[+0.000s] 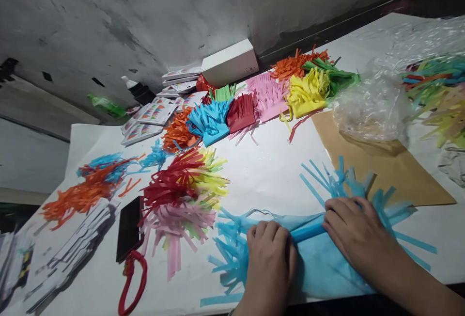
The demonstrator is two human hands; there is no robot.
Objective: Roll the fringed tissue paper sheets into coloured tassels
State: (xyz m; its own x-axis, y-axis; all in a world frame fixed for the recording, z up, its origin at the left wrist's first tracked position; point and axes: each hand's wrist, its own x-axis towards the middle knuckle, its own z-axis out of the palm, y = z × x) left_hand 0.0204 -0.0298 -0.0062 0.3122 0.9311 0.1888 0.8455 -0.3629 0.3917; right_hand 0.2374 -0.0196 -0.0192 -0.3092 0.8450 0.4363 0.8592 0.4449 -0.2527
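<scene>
A sheet of blue tissue paper [323,267] lies at the table's front edge, its two ends cut into fringe that fans out left and right. Across its middle runs a narrow rolled or folded band of the same paper. My left hand [271,253] curls over the left part of this band, fingers bent and pressed down. Over the right part, my right hand [358,231] is curled in the same way, beside the fringe. A short stretch of the band shows between the two hands. My fingertips are partly hidden beneath the hands.
Fringed paper bundles in red [174,180], pink [178,219], blue [209,122] and yellow [308,90] lie left and behind. A phone [130,229] with a red strap, a brown envelope [392,170], clear plastic wrap [374,107] and a white box [230,61] surround the work.
</scene>
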